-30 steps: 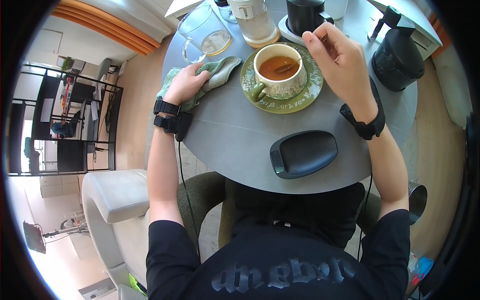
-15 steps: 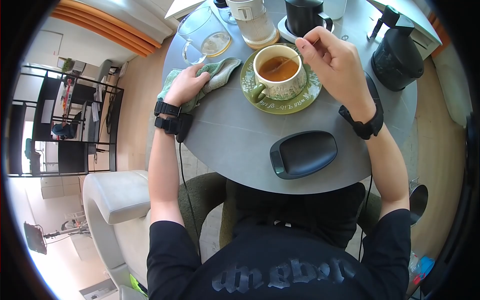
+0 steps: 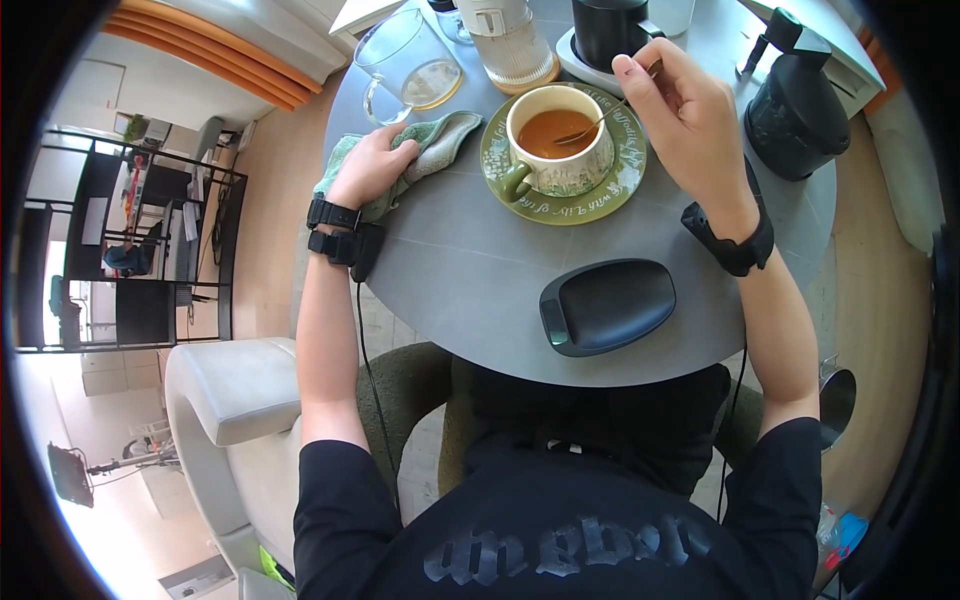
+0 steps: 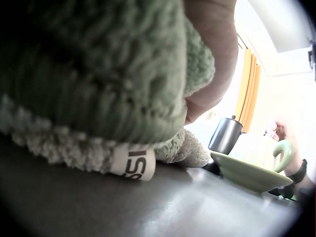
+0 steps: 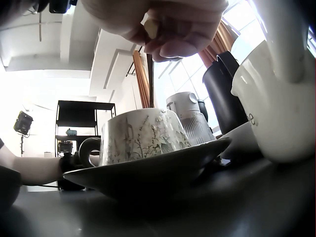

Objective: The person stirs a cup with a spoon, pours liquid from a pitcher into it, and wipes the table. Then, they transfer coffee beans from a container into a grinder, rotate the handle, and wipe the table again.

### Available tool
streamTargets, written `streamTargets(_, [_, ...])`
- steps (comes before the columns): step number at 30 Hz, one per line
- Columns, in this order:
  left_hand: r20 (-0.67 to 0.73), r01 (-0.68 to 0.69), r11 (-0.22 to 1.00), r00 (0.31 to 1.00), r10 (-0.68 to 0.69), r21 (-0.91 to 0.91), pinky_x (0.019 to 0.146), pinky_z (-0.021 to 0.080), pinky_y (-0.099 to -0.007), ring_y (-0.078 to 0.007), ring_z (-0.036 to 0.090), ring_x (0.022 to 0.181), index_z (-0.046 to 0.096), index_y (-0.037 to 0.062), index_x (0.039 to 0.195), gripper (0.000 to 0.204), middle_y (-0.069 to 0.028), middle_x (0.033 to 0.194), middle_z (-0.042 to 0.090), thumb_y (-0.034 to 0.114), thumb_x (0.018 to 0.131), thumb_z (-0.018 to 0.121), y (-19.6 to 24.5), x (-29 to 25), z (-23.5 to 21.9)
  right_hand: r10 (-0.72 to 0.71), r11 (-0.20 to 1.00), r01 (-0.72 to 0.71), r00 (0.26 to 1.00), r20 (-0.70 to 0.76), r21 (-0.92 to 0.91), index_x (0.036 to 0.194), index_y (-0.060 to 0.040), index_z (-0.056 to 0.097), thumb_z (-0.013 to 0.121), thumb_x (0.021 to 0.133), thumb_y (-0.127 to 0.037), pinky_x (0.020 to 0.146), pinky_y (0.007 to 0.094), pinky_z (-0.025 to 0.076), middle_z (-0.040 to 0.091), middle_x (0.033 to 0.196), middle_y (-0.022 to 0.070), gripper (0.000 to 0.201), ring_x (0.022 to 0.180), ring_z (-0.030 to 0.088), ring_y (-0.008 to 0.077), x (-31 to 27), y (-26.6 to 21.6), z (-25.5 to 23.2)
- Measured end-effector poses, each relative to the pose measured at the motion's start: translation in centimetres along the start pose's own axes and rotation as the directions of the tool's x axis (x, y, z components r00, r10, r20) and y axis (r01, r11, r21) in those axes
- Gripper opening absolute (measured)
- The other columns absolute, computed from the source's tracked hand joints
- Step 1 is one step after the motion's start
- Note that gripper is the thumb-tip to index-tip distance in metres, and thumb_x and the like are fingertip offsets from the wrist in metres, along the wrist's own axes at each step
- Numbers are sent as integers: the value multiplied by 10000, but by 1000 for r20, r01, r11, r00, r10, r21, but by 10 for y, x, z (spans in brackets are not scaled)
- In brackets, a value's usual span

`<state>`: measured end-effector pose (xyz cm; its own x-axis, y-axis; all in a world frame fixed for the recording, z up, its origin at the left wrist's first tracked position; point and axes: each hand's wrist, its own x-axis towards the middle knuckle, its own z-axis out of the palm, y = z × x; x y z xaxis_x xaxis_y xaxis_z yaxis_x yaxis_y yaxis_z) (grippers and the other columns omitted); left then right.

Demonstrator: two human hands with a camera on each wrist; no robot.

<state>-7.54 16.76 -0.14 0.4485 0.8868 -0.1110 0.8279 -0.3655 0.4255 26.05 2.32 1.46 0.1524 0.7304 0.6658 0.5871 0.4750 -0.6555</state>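
A cup [image 3: 562, 178] of orange-brown tea stands on a green saucer [image 3: 550, 211] with white lettering, its green handle toward the near left. My right hand [image 3: 690, 125] is above the cup's right side and pinches the thin handle of a spoon [image 3: 611, 113], whose bowl dips into the tea. In the right wrist view the spoon handle [image 5: 150, 79] runs steeply down behind the cup's rim. At the left my left hand [image 3: 372, 168] grips a bunched green-grey cloth [image 3: 440, 142] on the table. Folds of the cloth [image 4: 108, 69] fill much of the left wrist view.
A glass jug [image 3: 400, 60], a ribbed clear-and-white container [image 3: 505, 45] and a black pot [image 3: 608, 35] stand behind the cup. To the right is a black kettle [image 3: 795, 120]. A dark oval tray [image 3: 615, 305] lies near the front edge. The right wrist view shows a white pitcher [image 5: 274, 103].
My right hand shifts left over the cup with the spoon, then back to the right. The spoon changes place in the tea. My left hand and the cloth stay put.
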Motion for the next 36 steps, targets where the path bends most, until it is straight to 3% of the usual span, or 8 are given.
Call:
streamTargets(3, [-94, -34, 997, 995, 41, 69, 1036, 457, -424, -426, 609, 1183, 594, -47, 1328, 607, -299, 1222, 659, 366, 885, 565, -12, 2, 7, -19, 999, 20, 999, -29, 39, 863, -27, 592, 651, 1015, -204, 508, 220, 267, 457, 629, -57, 240, 579, 359, 12, 1, -1, -2])
streamTargets(9, [-36, -38, 998, 999, 39, 45, 1034, 458, -426, -426, 612, 1180, 587, -46, 1339, 613, -308, 1217, 657, 364, 882, 564, -17, 7, 5, -34, 999, 34, 999, -8, 5, 877, -27, 598, 647, 1015, -200, 512, 214, 274, 469, 630, -58, 227, 575, 381, 12, 1, 3, -1])
streamTargets(18, [-75, -34, 998, 996, 37, 49, 1051, 452, -419, -422, 604, 1204, 587, -56, 1338, 622, -307, 1241, 650, 365, 881, 564, -16, 5, 7, -28, 999, 30, 993, 116, -13, 975, -20, 587, 570, 1039, -163, 563, 228, 388, 545, 683, 0, 157, 600, 470, 52, 1, 9, 0])
streamTargets(21, [23, 7, 1000, 1000, -7, -9, 1060, 448, -416, -418, 599, 1218, 582, -60, 1343, 630, -306, 1262, 641, 368, 881, 567, -4, 3, 0, 44, 998, -50, 990, 136, 37, 990, -23, 588, 554, 1044, -162, 569, 224, 404, 567, 693, 10, 153, 600, 498, 60, 0, 5, -1])
streamTargets(30, [-45, -17, 999, 999, 19, 41, 1056, 451, -415, -419, 600, 1213, 588, -50, 1338, 615, -299, 1263, 643, 358, 879, 567, -15, 5, 6, -35, 998, 29, 990, 134, 47, 1033, -41, 592, 511, 1063, -156, 544, 228, 397, 556, 716, 8, 144, 583, 503, 67, 1, 7, 2])
streamTargets(33, [-4, 15, 1000, 1000, -15, 18, 1051, 453, -417, -419, 604, 1205, 590, -47, 1337, 612, -298, 1255, 647, 357, 878, 565, 1, 0, 0, 31, 995, -44, 990, 141, 93, 1051, -41, 599, 500, 1071, -161, 544, 229, 396, 557, 721, 9, 157, 584, 504, 68, 0, -2, 1])
streamTargets(36, [-88, -20, 998, 996, 25, 60, 1043, 457, -421, -419, 611, 1192, 592, -46, 1333, 607, -298, 1242, 652, 355, 879, 560, -6, 0, 5, 23, 996, -37, 986, 163, 81, 1073, -41, 605, 498, 1076, -167, 544, 229, 398, 559, 724, 10, 165, 588, 507, 69, 1, 1, 0])
